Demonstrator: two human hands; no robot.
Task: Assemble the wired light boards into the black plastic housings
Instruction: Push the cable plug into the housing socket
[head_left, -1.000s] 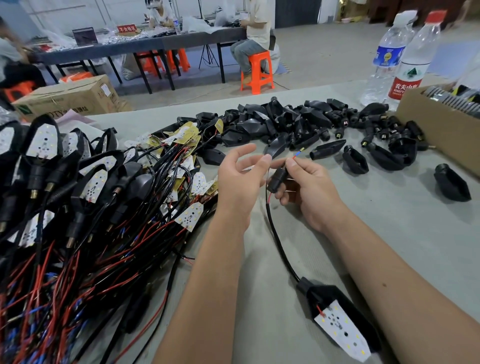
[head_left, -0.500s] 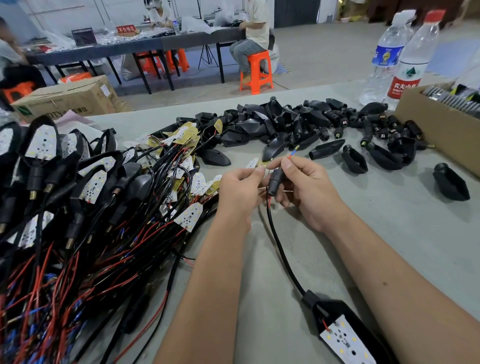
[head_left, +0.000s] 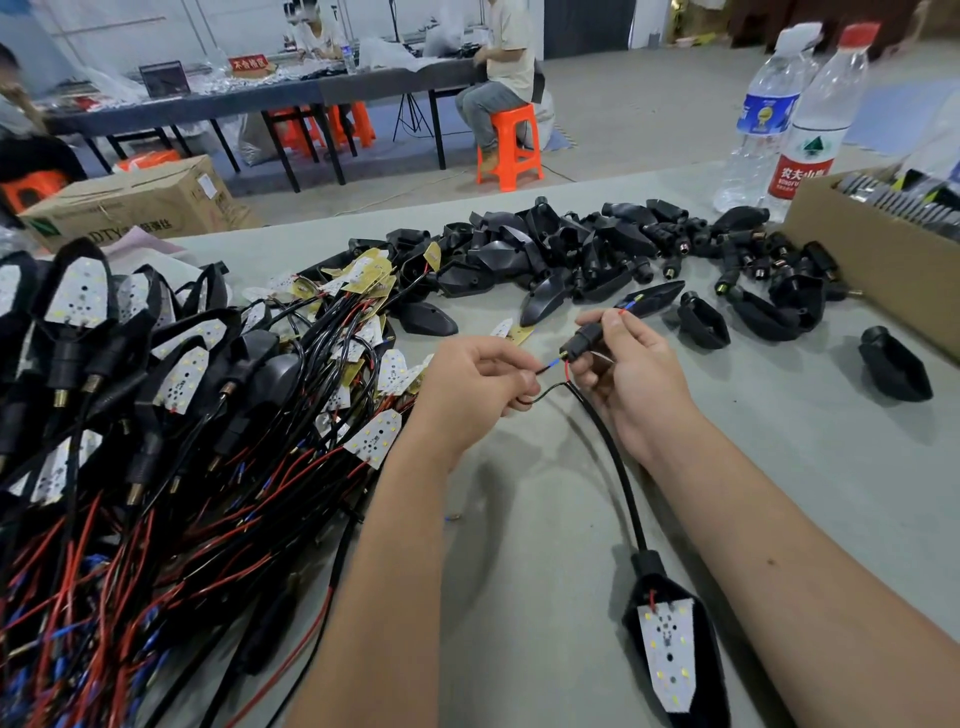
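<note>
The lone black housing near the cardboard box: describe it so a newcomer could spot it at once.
Start at the open cardboard box on the table's right edge. Just in front of it, nearer the camera, lies the lone black housing, empty and without wires. Unlike the heap of housings farther back, it touches nothing else.

Grey floor (head_left: 649, 114), dark tables (head_left: 311, 98), orange stools (head_left: 511, 143).

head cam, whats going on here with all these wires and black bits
A person is assembling wired light boards at a table. The right hand holds a small black connector; the left hand pinches the thin wires coming out of it. Their cable runs to a housing with a light board already in it. Finished units pile up left, empty housings lie beyond.
</note>
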